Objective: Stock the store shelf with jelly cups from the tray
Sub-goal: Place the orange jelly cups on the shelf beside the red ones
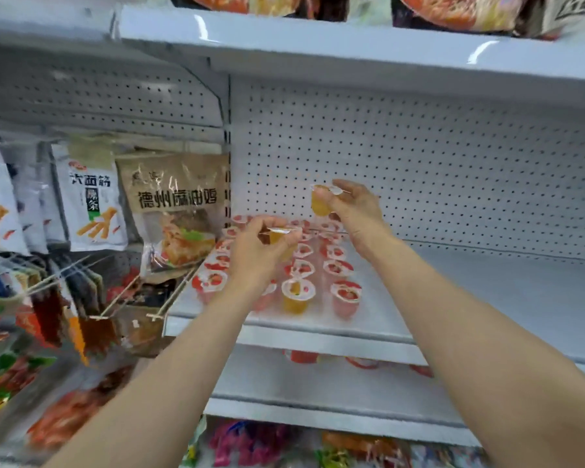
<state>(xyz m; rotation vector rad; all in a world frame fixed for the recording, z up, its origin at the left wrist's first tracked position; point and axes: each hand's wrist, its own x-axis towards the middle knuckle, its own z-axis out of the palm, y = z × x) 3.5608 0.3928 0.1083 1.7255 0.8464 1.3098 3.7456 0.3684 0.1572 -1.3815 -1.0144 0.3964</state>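
Observation:
Both my arms reach up to a white shelf (487,298). My left hand (254,255) pinches an orange jelly cup (279,236) above the rows of cups. Higher up, near the pegboard back wall, my right hand (355,211) grips a second orange jelly cup (320,201). Several red jelly cups (338,268) stand in rows on the left part of the shelf, and one orange cup (296,297) stands in the front row. The tray is out of view.
Snack bags (179,211) hang on pegs left of the shelf, with metal hooks (169,298) sticking out toward me. Another shelf (352,38) with noodle packs sits overhead. Bare shelf surface lies right of the cups. Lower shelves hold more red cups (303,357) and candy.

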